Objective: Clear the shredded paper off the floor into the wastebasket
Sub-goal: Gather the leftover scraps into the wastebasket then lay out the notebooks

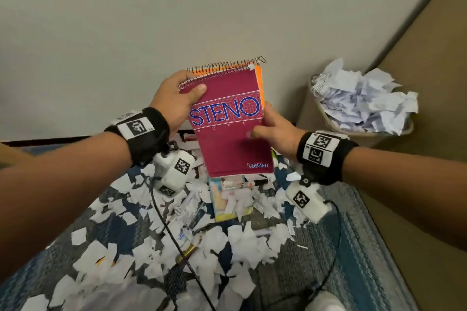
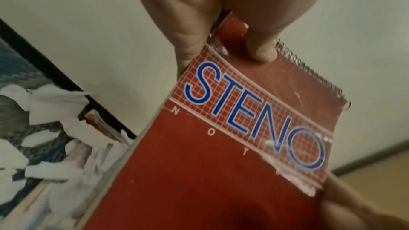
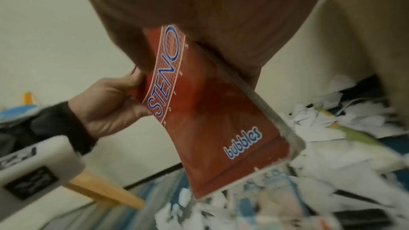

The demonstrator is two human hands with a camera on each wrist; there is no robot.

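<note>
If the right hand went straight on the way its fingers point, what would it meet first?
The right hand grips the steno notebook and points up and left. Beyond the notebook it holds, the left hand on the spiral end looks first, then the wall; depth is unclear.

Right hand fingers hidden behind steno notebook; right wrist view blurred; wastebasket interior buried under crumpled paper.

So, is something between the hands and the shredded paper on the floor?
Yes. Both hands are occupied: the left hand and the right hand grip a red steno notebook above the shredded paper. The wastebasket is also heaped with crumpled paper above its rim.
</note>
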